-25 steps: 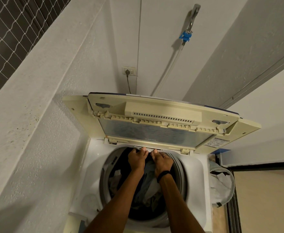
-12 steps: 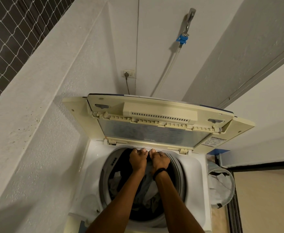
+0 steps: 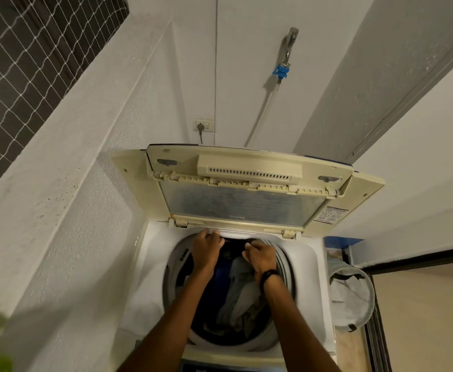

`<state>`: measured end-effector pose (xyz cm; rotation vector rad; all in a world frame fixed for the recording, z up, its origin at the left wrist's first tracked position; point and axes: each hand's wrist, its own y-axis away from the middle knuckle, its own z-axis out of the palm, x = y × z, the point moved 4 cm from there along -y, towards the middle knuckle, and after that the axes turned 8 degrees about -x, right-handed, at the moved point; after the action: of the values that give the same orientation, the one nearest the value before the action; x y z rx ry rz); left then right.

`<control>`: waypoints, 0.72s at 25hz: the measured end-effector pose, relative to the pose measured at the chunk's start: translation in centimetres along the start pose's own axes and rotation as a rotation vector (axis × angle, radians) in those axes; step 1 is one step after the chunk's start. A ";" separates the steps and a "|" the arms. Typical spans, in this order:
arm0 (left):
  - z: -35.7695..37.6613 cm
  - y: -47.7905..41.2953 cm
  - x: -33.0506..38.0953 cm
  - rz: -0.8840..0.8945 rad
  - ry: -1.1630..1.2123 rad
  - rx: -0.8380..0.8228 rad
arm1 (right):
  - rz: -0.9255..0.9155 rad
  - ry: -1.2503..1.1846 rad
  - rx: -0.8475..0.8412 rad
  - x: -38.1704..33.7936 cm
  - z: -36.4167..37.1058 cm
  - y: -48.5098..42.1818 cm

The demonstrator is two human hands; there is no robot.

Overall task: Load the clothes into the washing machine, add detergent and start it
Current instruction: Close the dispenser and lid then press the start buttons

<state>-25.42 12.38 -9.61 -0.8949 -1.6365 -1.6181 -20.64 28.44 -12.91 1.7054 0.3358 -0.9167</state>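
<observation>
Both hands are inside the tub mouth, at its far rim. Left hand [image 3: 206, 248]: palm down, fingers curled onto the white rim edge just under the lid hinge; can't tell if it actually grips anything. Right hand [image 3: 261, 255]: palm down, fingers bent, a little apart from the left, resting near the grey tub ring [image 3: 287, 264]; whether it pinches cloth is not visible. Black wristband [image 3: 269, 275] sits on the right wrist.

Directly below and between the forearms: clothes [image 3: 241, 296] in the drum, a grey-beige piece on top and dark blue fabric beside it under the left forearm.

Around the hands: washing machine [image 3: 150, 264], top loader, white top deck. Just beyond the fingertips, the lid [image 3: 247, 183] stands folded open, yellowed plastic with a cloudy window panel.

Right of the right hand, beside the machine: a mesh laundry basket [image 3: 351, 296] with white cloth in it, touching or just beside the cabinet.

Further out past the lid: wall socket [image 3: 203, 126] with a plug in it, and a tap [image 3: 289, 44] with a blue hose connector [image 3: 281, 71] and hose running down behind the lid. Far left of the left hand: netted opening [image 3: 26, 49].
</observation>
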 end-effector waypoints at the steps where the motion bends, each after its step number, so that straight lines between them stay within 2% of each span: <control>1: -0.8 0.6 0.6 0.021 0.027 0.002 | -0.043 0.019 -0.012 -0.3 -0.5 0.6; 5: -3.2 4.6 4.3 0.163 0.071 0.020 | -0.246 0.114 -0.046 -1.8 -1.9 4.0; 9: -4.4 10.0 10.6 0.457 -0.034 0.044 | -0.521 0.234 -0.020 -7.3 -2.4 10.4; 12: -4.7 13.7 17.9 0.823 -0.242 0.230 | -0.821 0.320 0.094 -14.4 -2.8 17.0; 14: -4.0 14.6 22.7 1.009 -0.365 0.326 | -1.046 0.410 0.259 -19.8 -3.2 21.0; 16: -2.6 13.2 25.9 1.028 -0.570 0.295 | -1.183 0.532 0.365 -24.2 -3.2 21.6; 18: -1.4 10.2 26.5 0.958 -0.885 0.222 | -1.185 0.811 0.363 -26.5 -2.3 19.1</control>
<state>-31.38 11.53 18.15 -2.0262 -1.4264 -0.3597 -25.02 29.94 19.55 2.1342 1.9613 -1.0578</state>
